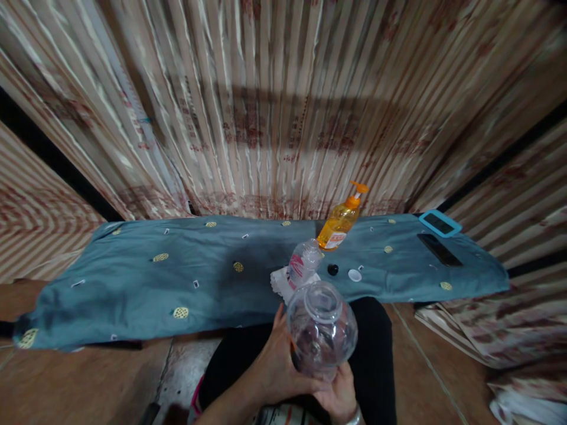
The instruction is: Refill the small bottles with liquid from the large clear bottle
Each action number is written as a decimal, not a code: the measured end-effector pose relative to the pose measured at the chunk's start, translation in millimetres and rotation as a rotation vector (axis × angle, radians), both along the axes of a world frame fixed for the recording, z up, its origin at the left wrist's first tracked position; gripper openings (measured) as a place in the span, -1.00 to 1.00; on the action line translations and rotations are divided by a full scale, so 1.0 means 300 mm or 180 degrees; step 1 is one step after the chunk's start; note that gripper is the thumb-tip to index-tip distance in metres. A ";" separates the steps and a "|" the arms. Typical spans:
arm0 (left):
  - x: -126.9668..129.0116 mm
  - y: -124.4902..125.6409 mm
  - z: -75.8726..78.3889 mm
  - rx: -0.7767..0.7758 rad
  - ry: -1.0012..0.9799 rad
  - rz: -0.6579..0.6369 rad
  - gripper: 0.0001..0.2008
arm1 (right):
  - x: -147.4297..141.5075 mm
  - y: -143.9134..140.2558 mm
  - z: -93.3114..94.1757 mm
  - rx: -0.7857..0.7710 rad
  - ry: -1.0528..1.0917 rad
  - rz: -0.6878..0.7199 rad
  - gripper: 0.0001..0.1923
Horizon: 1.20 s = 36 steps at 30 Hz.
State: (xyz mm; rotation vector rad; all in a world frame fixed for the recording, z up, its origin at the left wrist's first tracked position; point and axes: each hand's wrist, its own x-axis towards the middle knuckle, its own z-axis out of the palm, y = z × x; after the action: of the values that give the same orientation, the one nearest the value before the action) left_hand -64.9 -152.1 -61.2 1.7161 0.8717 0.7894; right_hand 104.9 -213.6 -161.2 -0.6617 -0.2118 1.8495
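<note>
Over my lap, both hands hold a clear, rounded plastic jar (325, 339), its ringed end tilted toward the top of the view. My left hand (277, 363) wraps the jar's left side, thumb reaching across near the bottom. Beneath the lower end, my right hand (340, 392) supports it with curled fingers. Just beyond the jar, a clear plastic bottle (303, 261) with pink print leans over a white tissue (280, 283). To the right of that bottle are a small black cap (332, 269) and a white disc (355, 275).
A bench covered in blue-grey cloth (133, 277) spans the view. Behind the clear bottle stands an orange pump bottle (339, 224) of yellow liquid. A blue-rimmed device (440, 223) and a dark phone-like slab (439, 250) lie at right. A pleated curtain (266, 118) hangs behind.
</note>
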 end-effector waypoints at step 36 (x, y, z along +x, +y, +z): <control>0.188 0.464 -0.200 0.0605 -0.0643 0.1039 -0.24 | 0.232 0.036 0.326 -0.0802 -0.1585 -0.1800 -0.45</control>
State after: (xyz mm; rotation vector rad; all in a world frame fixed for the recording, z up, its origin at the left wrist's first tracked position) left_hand -8.6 -13.0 -121.2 1.6405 0.9737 1.2766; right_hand 174.5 -202.9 -63.3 -1.2173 -0.0973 1.1560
